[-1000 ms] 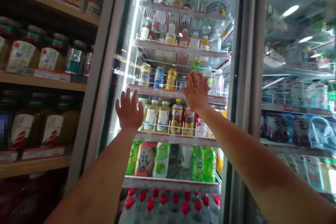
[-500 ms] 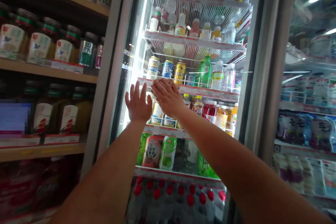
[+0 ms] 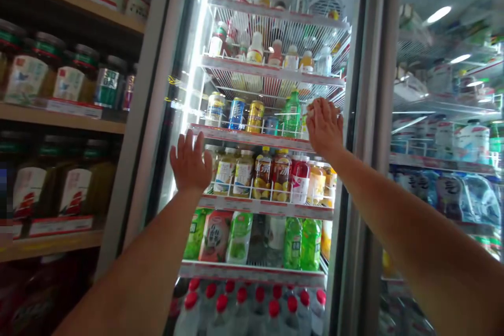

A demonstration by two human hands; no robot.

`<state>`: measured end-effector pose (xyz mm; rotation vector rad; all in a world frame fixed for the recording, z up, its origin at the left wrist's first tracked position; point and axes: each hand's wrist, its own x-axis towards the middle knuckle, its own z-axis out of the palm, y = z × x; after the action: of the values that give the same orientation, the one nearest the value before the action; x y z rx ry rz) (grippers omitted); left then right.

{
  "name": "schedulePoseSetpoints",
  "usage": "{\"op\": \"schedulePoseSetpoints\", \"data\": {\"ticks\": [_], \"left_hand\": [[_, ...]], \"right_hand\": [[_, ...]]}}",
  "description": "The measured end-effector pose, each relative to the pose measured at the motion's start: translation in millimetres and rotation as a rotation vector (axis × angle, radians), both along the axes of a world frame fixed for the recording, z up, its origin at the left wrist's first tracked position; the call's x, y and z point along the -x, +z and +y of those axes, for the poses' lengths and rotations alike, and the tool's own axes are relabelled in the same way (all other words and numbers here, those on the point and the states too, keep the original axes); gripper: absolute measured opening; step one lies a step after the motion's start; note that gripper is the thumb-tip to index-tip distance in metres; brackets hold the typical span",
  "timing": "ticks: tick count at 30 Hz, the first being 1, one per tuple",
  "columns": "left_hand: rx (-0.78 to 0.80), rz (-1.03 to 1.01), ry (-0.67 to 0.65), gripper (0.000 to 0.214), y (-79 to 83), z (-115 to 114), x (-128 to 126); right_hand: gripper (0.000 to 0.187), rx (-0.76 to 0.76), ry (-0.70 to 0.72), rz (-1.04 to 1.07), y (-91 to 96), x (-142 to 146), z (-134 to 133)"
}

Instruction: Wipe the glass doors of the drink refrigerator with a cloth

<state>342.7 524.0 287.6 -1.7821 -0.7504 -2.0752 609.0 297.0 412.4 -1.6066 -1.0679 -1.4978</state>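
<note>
My left hand (image 3: 190,163) lies flat against the glass door (image 3: 185,63) of a lit drinks fridge, fingers spread, level with the third shelf of tea bottles (image 3: 271,176). My right hand (image 3: 325,126) is also flat on the glass with fingers stretched out, near the door's right frame (image 3: 354,210). It sits beside a green bottle (image 3: 292,113) and a row of cans (image 3: 236,114). I cannot make out whether something pale lies under its fingertips.
Behind the glass, wire shelves hold bottles, with red-capped water bottles (image 3: 244,304) at the bottom. Wooden shelves (image 3: 66,118) of jarred drinks stand to the left. A second glass-door fridge (image 3: 444,142) stands to the right.
My right hand has slid right across the glass, from beside the left hand to the door's right edge. The left hand has stayed in about the same spot.
</note>
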Motion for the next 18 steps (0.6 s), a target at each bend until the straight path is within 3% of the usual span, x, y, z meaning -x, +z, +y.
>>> {"op": "schedulePoseSetpoints", "data": {"ticks": [5,9,14,18], "left_hand": [[-0.011,-0.025,-0.030,0.057,-1.2,2.2,-0.8],[-0.012,-0.023,-0.011,0.057,-2.8,4.2,-1.0],[-0.004,-0.007,0.021,0.056,-3.6,4.1,-0.2],[0.019,0.008,0.037,0.056,-2.7,2.2,0.9]], "right_hand": [[0.067,-0.072,0.006,0.114,3.0,23.6,30.1],[0.062,0.002,0.072,-0.026,-3.7,69.4,67.6],[0.060,0.122,0.139,-0.164,-37.0,132.4,114.8],[0.058,0.233,0.201,-0.303,-66.1,158.4,135.1]]}}
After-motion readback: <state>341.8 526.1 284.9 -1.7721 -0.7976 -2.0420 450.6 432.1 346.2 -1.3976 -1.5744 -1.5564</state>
